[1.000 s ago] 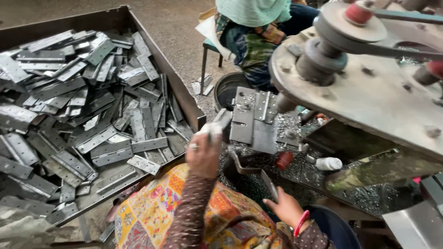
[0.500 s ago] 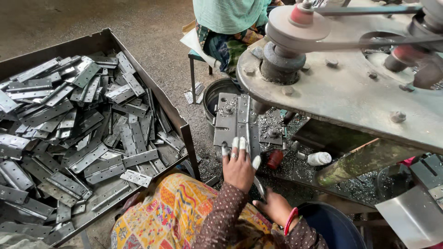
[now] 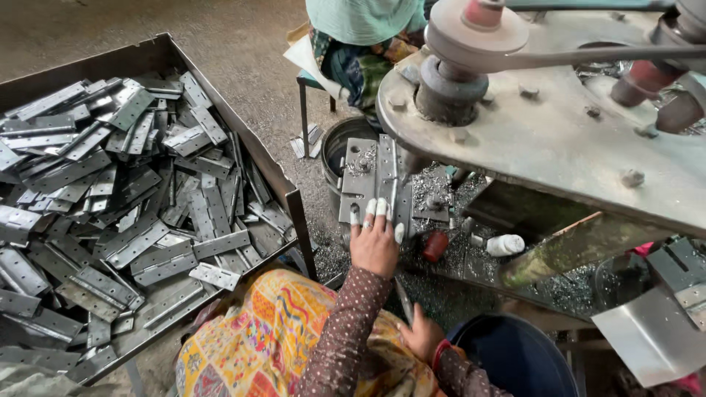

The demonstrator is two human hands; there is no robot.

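**A:** What is shown at the drill press?

**B:** A flat metal hinge (image 3: 376, 180) is pressed onto the machine bed by the left hand (image 3: 373, 242), fingers extended and spread, their tips wrapped in white tape. The hinge lies open under the spindle, just below the grey pulley (image 3: 471, 44). The right hand (image 3: 421, 334) is held low by the lap, closed around a thin metal lever (image 3: 404, 300).

**A:** How far along is the work judged to be?

**B:** 1 hinge is seated on the bed, and metal shavings (image 3: 434, 195) are scattered about it, so drilling appears to be under way. Much seems left: a large steel tray (image 3: 220, 103) on the left is heaped with grey hinge plates (image 3: 132, 191). Whether those are finished or waiting cannot be told.

**A:** Are any packages, labels or signs seen?

**B:** No sign or printed label is made out. A small white bottle (image 3: 506, 245) lies on its side right of the hinge, beside a small red-brown cylinder (image 3: 435, 246). A dark round tub (image 3: 515, 356) is set at the lower right, and a round metal bucket (image 3: 334, 147) stands behind the bed.

**A:** Is anyone else present?

**B:** A second person in a pale green garment (image 3: 364, 18) is seated at the top, only partly seen.
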